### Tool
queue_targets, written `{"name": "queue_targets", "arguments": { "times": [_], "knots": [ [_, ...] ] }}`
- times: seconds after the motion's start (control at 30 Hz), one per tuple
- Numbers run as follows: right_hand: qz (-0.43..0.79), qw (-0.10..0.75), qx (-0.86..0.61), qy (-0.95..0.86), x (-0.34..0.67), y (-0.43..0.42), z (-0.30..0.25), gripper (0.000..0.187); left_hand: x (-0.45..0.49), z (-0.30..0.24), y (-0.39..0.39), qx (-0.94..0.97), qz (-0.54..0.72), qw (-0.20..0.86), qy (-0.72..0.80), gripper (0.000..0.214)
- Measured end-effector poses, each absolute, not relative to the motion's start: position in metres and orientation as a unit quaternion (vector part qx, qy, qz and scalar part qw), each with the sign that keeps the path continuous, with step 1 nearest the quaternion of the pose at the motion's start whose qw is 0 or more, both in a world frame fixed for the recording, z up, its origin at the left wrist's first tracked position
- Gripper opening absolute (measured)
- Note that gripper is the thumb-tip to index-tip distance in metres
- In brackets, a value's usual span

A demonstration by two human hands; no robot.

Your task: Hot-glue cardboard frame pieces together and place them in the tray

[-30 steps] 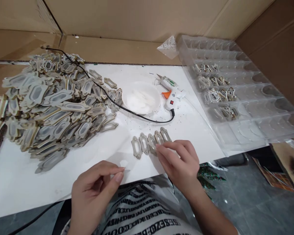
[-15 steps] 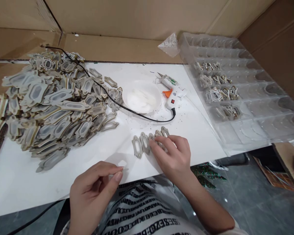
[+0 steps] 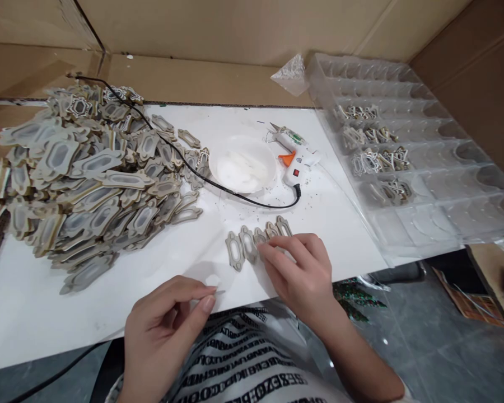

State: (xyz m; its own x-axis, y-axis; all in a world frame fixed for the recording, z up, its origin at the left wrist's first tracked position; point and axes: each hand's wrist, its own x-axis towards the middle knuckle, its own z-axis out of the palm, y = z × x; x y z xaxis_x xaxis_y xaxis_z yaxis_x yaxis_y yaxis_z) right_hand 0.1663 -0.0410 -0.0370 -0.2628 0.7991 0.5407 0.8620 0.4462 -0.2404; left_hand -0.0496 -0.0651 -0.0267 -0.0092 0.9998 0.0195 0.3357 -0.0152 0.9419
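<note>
My left hand (image 3: 168,324) is at the table's near edge, thumb and forefinger pinched on a small thin piece (image 3: 220,291), too small to name. Just to the right lies a row of several grey frame-shaped pieces (image 3: 234,251) with long oval openings. Over the right part of this row hovers my right hand (image 3: 300,271), its fingers curled and fingertips together by the middle frames. Whatever may be between those fingertips is hidden. A large heap of similar frames (image 3: 92,190) covers the table's left side.
A white dish (image 3: 242,182) with white material sits mid-table. Beside it lies a glue gun (image 3: 296,170) with an orange trigger; its black cord (image 3: 235,194) runs across to the heap. A clear compartment tray (image 3: 428,168) holds several patterned frames at right. Cardboard walls (image 3: 218,28) stand behind.
My left hand has shifted slightly right with the thin piece still pinched. My right hand has drawn slightly right, its fingertips still by the row. The frames stay in place.
</note>
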Motion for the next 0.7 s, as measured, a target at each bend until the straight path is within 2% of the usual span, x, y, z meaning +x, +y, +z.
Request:
{"name": "queue_targets", "arguments": {
  "times": [0.17, 0.5, 0.6, 0.7],
  "knots": [
    [-0.017, 0.263, -0.512, -0.817, 0.169, -0.048, -0.039, 0.027, -0.052, -0.029, -0.066, 0.602, 0.406, 0.402, 0.557, 0.006],
    [0.025, 0.255, -0.5, -0.827, 0.173, -0.05, -0.042, 0.035, -0.047, -0.024, -0.066, 0.607, 0.401, 0.391, 0.564, 0.006],
    [0.027, 0.287, -0.504, -0.814, 0.174, -0.051, -0.035, 0.035, -0.044, -0.021, -0.065, 0.626, 0.39, 0.402, 0.542, 0.006],
    [0.067, 0.353, -0.496, -0.79, 0.172, -0.056, -0.027, 0.027, -0.041, -0.02, -0.063, 0.642, 0.38, 0.425, 0.513, 0.006]
  ]
}}
